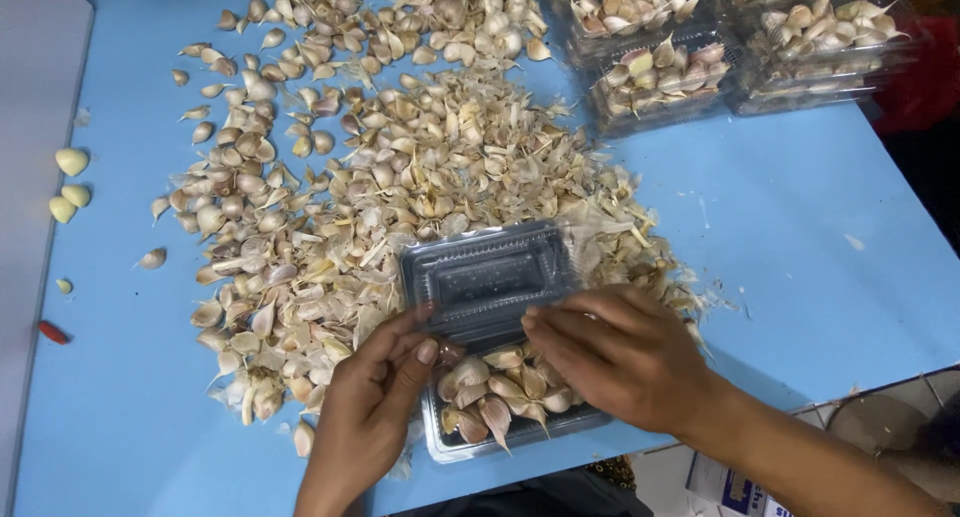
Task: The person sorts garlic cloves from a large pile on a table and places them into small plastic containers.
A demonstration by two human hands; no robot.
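I've got a clear plastic clamshell box (500,357) at 6 o'clock on the blue counter (800,247), near its front edge. Its lower half is full of unpeeled garlic cloves (495,392); the hinged lid (490,272) stands open toward 12, resting against the heap. My left hand (375,397) comes in from 7 o'clock, fingers together, thumb and fingertips pinching the box's left edge at the hinge. My right hand (620,352) comes in from 4 o'clock, palm down, fingers pressed flat together over the box's right side & cloves.

Beyond it, a big loose pile of cloves and papery skins (400,177) spreads from centre up to 12. At 1–2 o'clock sit filled clear boxes (740,47), closed; I count approx 4, stacking makes exact no. unclear. At 9 o'clock, 3 peeled pale-yellow cloves (70,185) lie on the grey strip beside the counter, plus 1 small one lower. A small red bit (53,332) lies at 8. At 4–5 o'clock, below the counter edge, a white-and-blue carton (730,489).
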